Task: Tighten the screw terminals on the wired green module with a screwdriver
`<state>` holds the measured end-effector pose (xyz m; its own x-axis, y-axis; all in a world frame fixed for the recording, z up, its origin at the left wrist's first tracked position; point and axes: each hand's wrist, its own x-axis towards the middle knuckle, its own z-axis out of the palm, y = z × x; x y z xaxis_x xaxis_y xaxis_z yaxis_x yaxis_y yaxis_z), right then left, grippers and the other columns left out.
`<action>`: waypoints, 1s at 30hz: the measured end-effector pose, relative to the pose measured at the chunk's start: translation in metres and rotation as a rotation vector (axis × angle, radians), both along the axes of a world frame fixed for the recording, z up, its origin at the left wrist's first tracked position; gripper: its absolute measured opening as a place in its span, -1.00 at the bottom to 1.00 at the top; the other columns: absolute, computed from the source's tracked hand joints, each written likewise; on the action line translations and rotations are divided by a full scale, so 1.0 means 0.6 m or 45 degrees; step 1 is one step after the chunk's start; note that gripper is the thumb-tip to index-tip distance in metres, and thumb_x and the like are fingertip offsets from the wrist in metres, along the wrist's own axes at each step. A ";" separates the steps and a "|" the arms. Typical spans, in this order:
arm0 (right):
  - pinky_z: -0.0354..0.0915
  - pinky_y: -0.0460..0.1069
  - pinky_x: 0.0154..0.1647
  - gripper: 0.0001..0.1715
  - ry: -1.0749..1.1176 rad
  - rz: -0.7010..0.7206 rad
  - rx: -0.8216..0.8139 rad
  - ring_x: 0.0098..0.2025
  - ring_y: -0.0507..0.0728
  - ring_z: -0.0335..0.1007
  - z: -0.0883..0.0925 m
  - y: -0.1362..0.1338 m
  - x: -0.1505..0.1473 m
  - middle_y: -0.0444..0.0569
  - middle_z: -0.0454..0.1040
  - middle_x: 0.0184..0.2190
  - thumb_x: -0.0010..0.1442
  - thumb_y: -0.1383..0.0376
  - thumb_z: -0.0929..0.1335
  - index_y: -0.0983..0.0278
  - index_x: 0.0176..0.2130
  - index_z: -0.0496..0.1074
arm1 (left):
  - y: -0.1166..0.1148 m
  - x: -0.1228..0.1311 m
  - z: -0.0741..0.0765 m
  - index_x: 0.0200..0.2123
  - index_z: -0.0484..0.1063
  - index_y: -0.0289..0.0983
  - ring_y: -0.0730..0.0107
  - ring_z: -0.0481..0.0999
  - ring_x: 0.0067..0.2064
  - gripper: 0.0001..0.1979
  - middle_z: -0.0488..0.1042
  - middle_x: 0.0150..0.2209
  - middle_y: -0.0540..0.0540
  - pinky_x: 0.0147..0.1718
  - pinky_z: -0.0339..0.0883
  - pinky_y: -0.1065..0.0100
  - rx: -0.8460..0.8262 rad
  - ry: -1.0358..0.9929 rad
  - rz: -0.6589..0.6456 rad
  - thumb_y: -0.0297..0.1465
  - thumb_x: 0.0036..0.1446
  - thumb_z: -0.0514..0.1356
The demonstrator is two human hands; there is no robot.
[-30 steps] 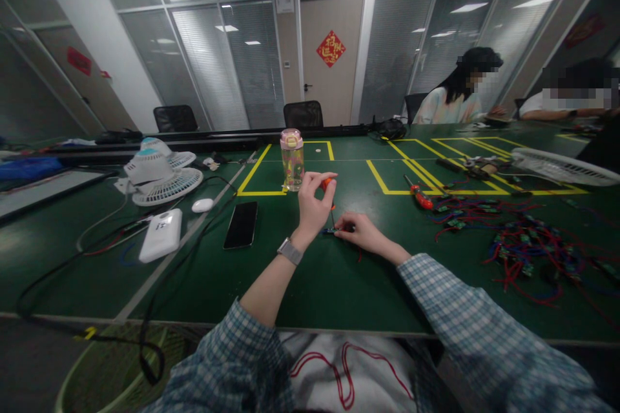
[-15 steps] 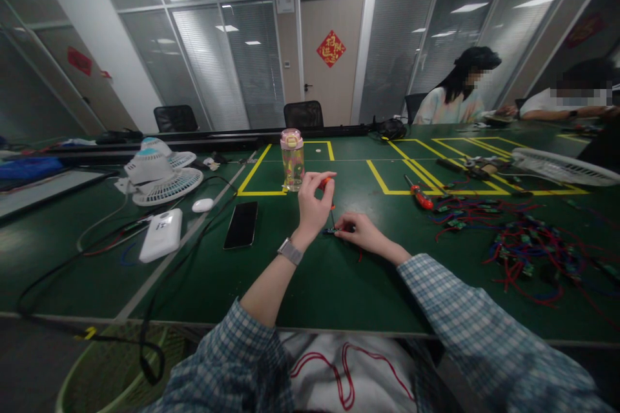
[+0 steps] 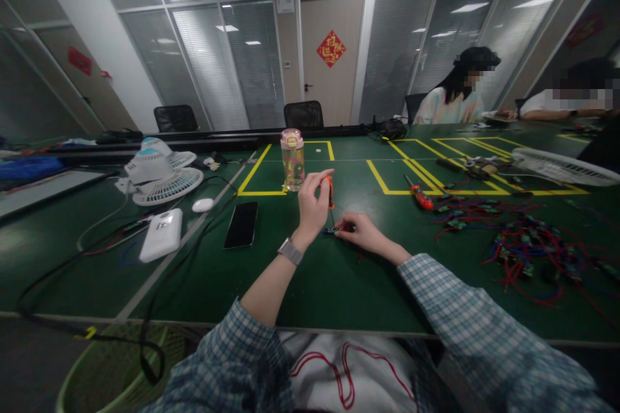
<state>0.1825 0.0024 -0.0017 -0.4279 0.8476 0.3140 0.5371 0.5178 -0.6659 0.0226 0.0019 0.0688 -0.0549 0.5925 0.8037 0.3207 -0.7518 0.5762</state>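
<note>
My left hand is closed around the red handle of a small screwdriver that stands nearly upright, its tip down on a small dark part on the green table. My right hand lies low on the table and pinches that part, holding it in place. Thin red wire trails from the part toward me. A watch sits on my left wrist.
A black phone, white power bank, mouse and desk fans lie to the left. A pink-capped bottle stands behind my hands. A second red screwdriver and tangled red-blue wires lie right. Two people sit far right.
My left-hand fingers have turned on the screwdriver handle, which now stands more upright. My right hand has stayed put on the part.
</note>
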 end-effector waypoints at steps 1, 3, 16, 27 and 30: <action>0.31 -0.06 -0.34 -0.92 0.003 0.000 -0.003 -0.40 0.04 0.36 0.000 0.000 0.000 -0.07 0.46 -0.39 0.05 0.37 0.43 0.31 -0.34 0.51 | 0.000 0.000 0.000 -0.10 0.47 -0.21 0.36 0.46 -0.15 -0.77 0.48 -0.18 -0.09 -0.13 0.34 0.30 -0.007 0.001 0.014 -0.43 0.33 0.02; 0.31 -0.06 -0.33 -0.92 0.008 0.002 -0.006 -0.40 0.04 0.36 0.000 0.000 0.000 -0.07 0.46 -0.39 0.05 0.37 0.43 0.31 -0.34 0.51 | -0.001 0.002 0.001 -0.14 0.48 -0.21 0.38 0.45 -0.20 -0.81 0.45 -0.23 -0.08 -0.18 0.34 0.34 -0.013 0.002 0.046 -0.42 0.30 0.07; 0.30 -0.06 -0.34 -0.92 0.003 0.015 -0.009 -0.40 0.04 0.36 0.005 -0.002 0.000 -0.06 0.46 -0.39 0.05 0.36 0.43 0.31 -0.35 0.51 | 0.000 0.002 -0.001 -0.03 0.45 -0.20 0.37 0.44 -0.14 -0.75 0.44 -0.17 -0.09 -0.12 0.34 0.31 -0.039 0.001 0.002 -0.40 0.34 0.02; 0.28 -0.06 -0.34 -0.93 -0.014 0.007 0.002 -0.40 0.04 0.34 0.003 -0.001 0.000 -0.08 0.44 -0.41 0.05 0.37 0.43 0.32 -0.35 0.50 | 0.000 0.003 -0.002 -0.15 0.50 -0.20 0.39 0.43 -0.21 -0.86 0.38 -0.23 -0.07 -0.23 0.35 0.38 -0.007 -0.004 0.058 -0.38 0.22 0.21; 0.29 -0.06 -0.34 -0.93 -0.015 0.009 0.000 -0.40 0.03 0.34 0.004 -0.001 0.000 -0.08 0.44 -0.40 0.06 0.36 0.43 0.31 -0.35 0.50 | 0.001 0.002 -0.002 -0.07 0.48 -0.18 0.37 0.44 -0.14 -0.79 0.43 -0.19 -0.08 -0.17 0.36 0.33 -0.012 -0.004 0.012 -0.38 0.31 0.09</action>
<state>0.1827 0.0015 0.0005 -0.4376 0.8444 0.3090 0.5414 0.5218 -0.6592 0.0238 0.0022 0.0674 -0.0627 0.5996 0.7978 0.3260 -0.7433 0.5842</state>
